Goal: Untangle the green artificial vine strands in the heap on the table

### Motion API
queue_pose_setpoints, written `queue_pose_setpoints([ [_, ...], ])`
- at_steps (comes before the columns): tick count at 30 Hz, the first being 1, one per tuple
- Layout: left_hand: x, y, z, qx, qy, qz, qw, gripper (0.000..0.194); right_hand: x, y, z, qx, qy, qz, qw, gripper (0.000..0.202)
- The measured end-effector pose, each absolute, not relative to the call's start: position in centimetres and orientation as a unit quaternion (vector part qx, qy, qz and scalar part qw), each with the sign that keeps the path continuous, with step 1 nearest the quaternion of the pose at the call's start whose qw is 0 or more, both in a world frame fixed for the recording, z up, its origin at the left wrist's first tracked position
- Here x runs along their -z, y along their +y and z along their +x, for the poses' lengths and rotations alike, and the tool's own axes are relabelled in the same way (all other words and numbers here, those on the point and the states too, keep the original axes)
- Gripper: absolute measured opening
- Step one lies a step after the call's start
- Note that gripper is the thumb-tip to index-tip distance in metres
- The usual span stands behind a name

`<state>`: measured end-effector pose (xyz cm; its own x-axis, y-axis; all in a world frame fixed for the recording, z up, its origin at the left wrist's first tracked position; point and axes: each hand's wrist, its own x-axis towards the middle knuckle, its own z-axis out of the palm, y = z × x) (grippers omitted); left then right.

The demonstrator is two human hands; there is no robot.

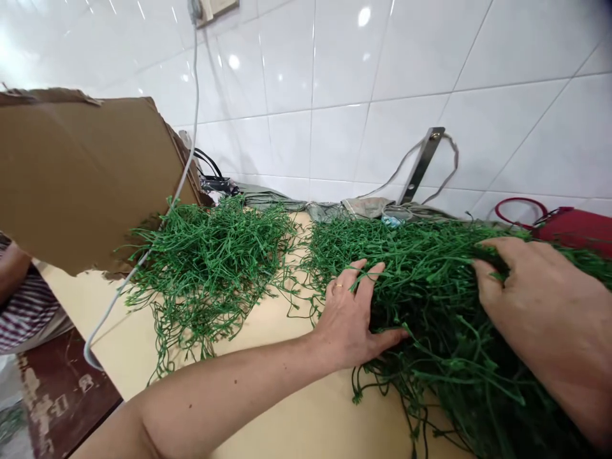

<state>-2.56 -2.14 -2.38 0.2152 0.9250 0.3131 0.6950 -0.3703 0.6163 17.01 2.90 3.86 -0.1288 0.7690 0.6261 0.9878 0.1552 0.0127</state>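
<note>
Greenery [425, 274] (plastic, perhaps) strews the tabletop [296, 408] beside tiles [342, 76].

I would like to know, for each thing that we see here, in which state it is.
Right green pile: loose, tangled
Left green pile: loose, spread at its edges
Left hand: open, touching the right pile
Right hand: bent, at the right pile; grip unclear
Cardboard: raised, top edge ragged
White cable: slack, curved
Metal bar: slanted
Red bag: partly hidden
Table: partly covered
</note>
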Motion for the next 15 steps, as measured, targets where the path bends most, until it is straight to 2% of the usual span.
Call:
queue_pose_setpoints([
  [6, 2.6, -2.1, -2.8, -0.264, 0.526, 0.793, 0.158, 0.085, -1.5, 2.3, 15.4, 0.347, -0.759, -0.518, 0.186, 0.024],
  [15, 2.8, -2.0, -2.7, -0.243, 0.53, 0.791, 0.185, 0.09, -0.5, 2.5, 15.2, 0.405, -0.764, -0.463, 0.196, 0.019],
])
